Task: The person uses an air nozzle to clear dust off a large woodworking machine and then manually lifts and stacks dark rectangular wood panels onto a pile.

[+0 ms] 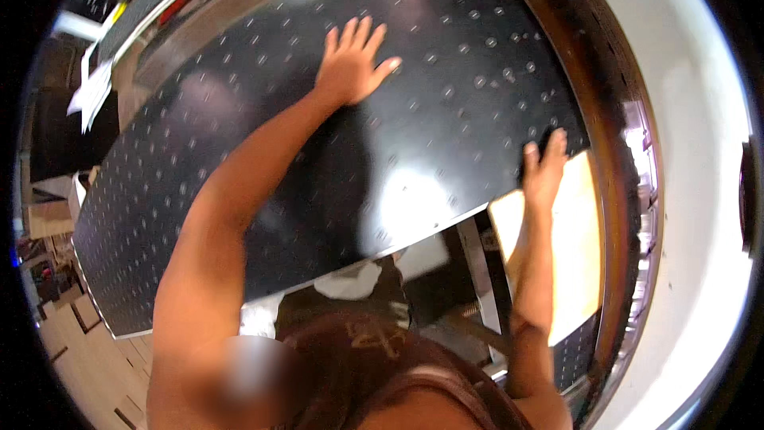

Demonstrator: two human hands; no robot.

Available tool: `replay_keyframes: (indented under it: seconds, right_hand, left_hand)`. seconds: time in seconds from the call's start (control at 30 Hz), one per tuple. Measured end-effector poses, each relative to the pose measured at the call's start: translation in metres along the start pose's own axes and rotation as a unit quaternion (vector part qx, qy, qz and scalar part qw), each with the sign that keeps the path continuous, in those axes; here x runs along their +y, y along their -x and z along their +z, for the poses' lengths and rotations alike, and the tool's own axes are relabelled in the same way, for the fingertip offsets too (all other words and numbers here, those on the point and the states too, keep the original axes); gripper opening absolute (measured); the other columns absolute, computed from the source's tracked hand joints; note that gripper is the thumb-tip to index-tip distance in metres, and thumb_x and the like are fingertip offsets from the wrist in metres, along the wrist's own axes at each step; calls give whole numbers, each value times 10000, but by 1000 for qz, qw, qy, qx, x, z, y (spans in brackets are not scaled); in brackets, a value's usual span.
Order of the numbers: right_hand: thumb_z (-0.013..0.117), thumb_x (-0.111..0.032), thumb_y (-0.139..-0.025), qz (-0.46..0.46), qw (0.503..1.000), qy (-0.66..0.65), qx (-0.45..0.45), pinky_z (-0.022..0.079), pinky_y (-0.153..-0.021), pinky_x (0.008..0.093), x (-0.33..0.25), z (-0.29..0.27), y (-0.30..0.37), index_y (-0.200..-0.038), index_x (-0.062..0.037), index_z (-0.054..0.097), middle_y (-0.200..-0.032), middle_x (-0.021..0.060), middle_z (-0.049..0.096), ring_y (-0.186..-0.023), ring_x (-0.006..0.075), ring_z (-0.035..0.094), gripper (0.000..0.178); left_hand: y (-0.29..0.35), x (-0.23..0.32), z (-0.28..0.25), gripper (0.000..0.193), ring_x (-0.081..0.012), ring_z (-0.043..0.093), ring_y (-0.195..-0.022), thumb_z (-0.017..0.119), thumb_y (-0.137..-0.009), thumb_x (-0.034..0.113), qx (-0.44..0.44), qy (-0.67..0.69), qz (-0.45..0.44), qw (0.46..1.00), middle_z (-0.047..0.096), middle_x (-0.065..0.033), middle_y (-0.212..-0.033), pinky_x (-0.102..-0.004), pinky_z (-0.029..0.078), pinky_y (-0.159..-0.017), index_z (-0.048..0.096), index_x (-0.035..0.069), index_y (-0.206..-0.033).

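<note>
My left hand (354, 64) lies palm down, fingers spread, far out on a wide black tabletop (318, 183) dotted with small round holes or fittings. Nothing is in it. Off to the right, my right hand (544, 177) has its fingers stretched out by the far end of a pale wood-coloured board (574, 247). Its fingertips reach toward the black surface; whether they press on it I cannot tell. The right forearm passes over the board's left side. Bright light glares off the tabletop near its front edge.
A dark rail (609, 159) runs along the tabletop's right side, with a white surface (692, 159) beyond. White paper (92, 91) hangs at the far left. Wooden pieces (87, 334) lie at the lower left. My body stands close against the tabletop's front edge.
</note>
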State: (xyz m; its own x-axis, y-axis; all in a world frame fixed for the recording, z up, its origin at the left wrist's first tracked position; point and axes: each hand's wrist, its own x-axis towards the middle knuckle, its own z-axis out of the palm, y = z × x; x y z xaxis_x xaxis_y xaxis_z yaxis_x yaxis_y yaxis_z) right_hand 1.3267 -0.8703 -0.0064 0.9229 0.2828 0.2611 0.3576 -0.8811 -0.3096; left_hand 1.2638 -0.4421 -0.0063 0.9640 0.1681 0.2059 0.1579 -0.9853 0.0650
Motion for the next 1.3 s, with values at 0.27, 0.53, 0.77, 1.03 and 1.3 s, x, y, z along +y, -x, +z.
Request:
replay_keyframes:
  seconds: [0.27,0.53,0.77,1.03,1.3]
  right_hand:
    - [681,-162,-943,265,837,-309,-366,360,-1160,451,-196,103,438,-1577,5,177,-1611,273,248,-1419,373,405,827]
    - [743,-234,-838,-7,773,-261,-579,514,-909,439,-406,128,474,-1215,18,622,-1134,270,660,-1059,382,655,469]
    - [614,-413,-980,225,827,-492,-151,514,-819,414,-406,149,562,-1108,-8,703,-938,136,722,-885,257,658,433]
    - [572,-434,-998,634,398,-528,401,578,-544,423,-197,113,675,-1037,-28,520,-854,139,590,-592,317,632,411]
    - [536,-196,-919,704,557,-430,96,534,-622,460,-239,116,782,-1093,9,603,-952,136,650,-728,319,656,278]
  left_hand:
    - [92,-46,-28,880,-312,121,-1550,387,-975,660,-77,121,93,985,180,-154,-1666,-503,63,-1250,236,44,-1585]
    - [302,-212,-108,685,-339,390,-1420,574,-954,491,24,105,68,992,436,-180,-1523,-479,285,-1158,466,33,-1451]
    - [548,-337,-160,722,-364,271,-1494,490,-1018,474,20,56,-130,990,332,-223,-1591,-505,166,-1221,334,-11,-1529]
    - [773,-333,-199,711,-347,237,-1514,511,-1008,436,-34,-2,-194,980,279,-183,-1629,-503,133,-1234,310,26,-1553]
    - [784,-339,-217,774,-310,228,-1524,505,-986,531,-18,21,-238,971,289,-146,-1634,-499,136,-1238,297,69,-1570]
